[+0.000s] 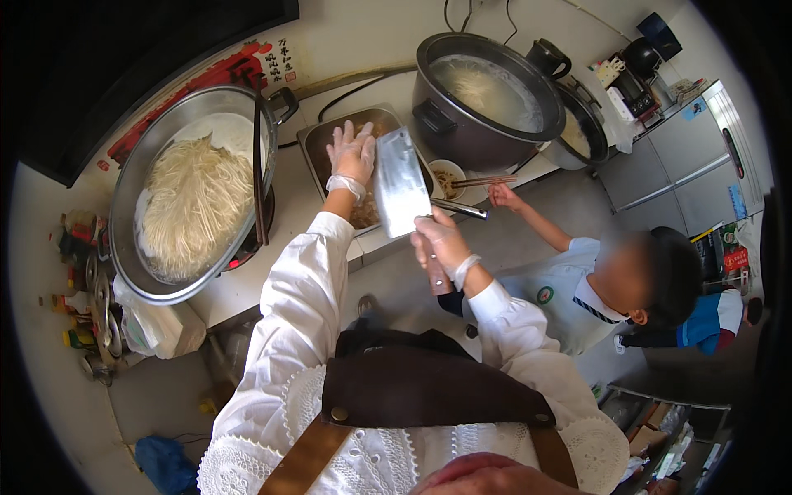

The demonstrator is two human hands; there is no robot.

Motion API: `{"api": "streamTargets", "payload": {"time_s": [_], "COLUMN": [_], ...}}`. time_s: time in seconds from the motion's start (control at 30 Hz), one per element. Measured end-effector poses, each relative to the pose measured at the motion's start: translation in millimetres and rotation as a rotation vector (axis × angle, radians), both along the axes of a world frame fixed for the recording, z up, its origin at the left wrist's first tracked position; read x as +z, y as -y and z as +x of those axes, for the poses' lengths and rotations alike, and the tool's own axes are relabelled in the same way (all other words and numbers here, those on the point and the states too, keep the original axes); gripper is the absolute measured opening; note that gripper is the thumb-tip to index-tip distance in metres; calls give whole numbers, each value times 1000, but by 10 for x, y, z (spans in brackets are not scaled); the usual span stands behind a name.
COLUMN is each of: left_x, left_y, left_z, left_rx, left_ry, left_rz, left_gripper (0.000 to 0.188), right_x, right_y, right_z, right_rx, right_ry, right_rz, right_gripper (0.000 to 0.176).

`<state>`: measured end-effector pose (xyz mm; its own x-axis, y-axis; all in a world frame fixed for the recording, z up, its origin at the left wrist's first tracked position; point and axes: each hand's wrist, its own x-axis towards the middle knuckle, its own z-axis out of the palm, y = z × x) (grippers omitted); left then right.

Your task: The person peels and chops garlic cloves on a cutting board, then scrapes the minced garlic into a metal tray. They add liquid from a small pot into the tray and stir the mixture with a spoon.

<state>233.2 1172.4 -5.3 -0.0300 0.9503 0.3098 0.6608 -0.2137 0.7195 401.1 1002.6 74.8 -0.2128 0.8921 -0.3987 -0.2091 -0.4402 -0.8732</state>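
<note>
My left hand point(351, 154), in a clear disposable glove, is spread over a rectangular stainless-steel tray point(304, 139). Brown chopped food point(365, 215) lies in the tray and is partly hidden by the hand. My right hand point(440, 238), also gloved, grips the wooden handle of a wide cleaver point(401, 176). The blade extends over the tray, just right of my left hand; whether they touch I cannot tell. A utensil with a black handle point(461, 208) sticks out of the tray beneath the cleaver.
At left, a wide metal pot point(117, 185) holds noodles point(198, 204), with long dark chopsticks point(258, 154) across its edge. A dark cooker point(445, 139) with noodles in liquid stands beyond. Another person's hand point(506, 197) holds chopsticks point(486, 182) at a small bowl point(462, 170).
</note>
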Motion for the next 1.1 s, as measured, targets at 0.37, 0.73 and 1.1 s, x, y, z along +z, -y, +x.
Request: {"api": "streamTargets", "payload": {"time_s": [0.37, 0.73, 1.1], "left_x": [59, 386, -241], "left_y": [103, 256, 228], "left_z": [-500, 383, -72], "left_rx": [34, -481, 228], "left_ry": [62, -561, -363], "left_rz": [10, -40, -455], "left_gripper": [46, 50, 47], "right_x": [230, 309, 851], "right_y": [-833, -1299, -1581], "right_z": [628, 674, 1003], "right_rx": [528, 837, 971], "right_ry": [1429, 1443, 1592], "right_rz": [1096, 1575, 1471], "right_gripper": [37, 23, 12]}}
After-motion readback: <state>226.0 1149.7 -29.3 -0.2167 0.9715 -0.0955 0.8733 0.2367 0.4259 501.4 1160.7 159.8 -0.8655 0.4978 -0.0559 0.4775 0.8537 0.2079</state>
